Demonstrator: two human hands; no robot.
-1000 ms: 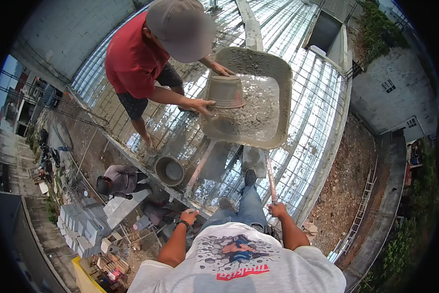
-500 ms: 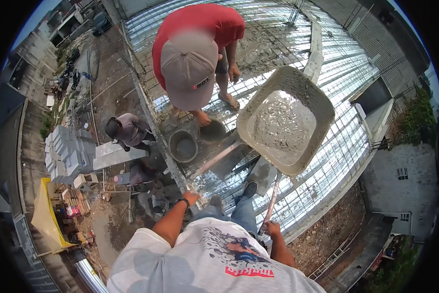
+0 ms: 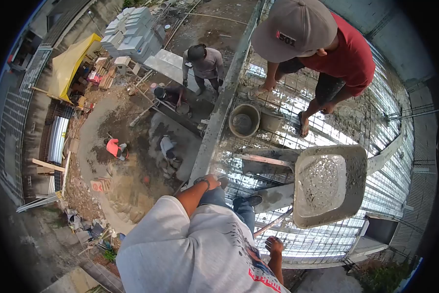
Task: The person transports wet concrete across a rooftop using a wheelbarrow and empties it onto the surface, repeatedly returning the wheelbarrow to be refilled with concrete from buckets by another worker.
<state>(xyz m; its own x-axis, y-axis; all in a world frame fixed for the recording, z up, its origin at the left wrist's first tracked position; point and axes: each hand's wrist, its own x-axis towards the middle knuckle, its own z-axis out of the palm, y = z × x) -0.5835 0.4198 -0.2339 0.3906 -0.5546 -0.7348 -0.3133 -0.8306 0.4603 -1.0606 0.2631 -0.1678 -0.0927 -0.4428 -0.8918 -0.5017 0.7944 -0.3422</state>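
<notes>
A: ok, starting at our hands and working out, what've we got?

B: Our right hand (image 3: 274,245) has its fingers bent, just beside the right handle (image 3: 273,223) of the wheelbarrow (image 3: 352,198). We can't tell if it's touching the handle, or how tightly those fingers are closed.

A: And the other one?

B: Our left hand (image 3: 211,182) is down by our jeans (image 3: 212,198), dark wristband (image 3: 203,181) on. Its fingers are mostly hidden from us, so we can't say if they're spread or pressed together. The left handle (image 3: 263,158) is a bit farther out and we see a gap between the two.

A: So where's the wheelbarrow sitting?

B: Ahead and off to our right, tray facing up, wet cement mix (image 3: 322,180) lying in it. There's a grey plank (image 3: 274,198) between the handles, with our shoe (image 3: 253,200) at its near end.

A: Past that?

B: A round bucket (image 3: 244,131) stands near the concrete edge (image 3: 218,128). Beyond it a co-worker in a grey cap (image 3: 297,31) and red shirt (image 3: 351,58) is bending down. Rod mesh (image 3: 322,239) lies over shiny metal sheets (image 3: 383,207) around here.

A: Down below?

B: We've got several people, pale blocks (image 3: 136,36) stacked up, and a yellow tarp (image 3: 73,68) way over left.
</notes>
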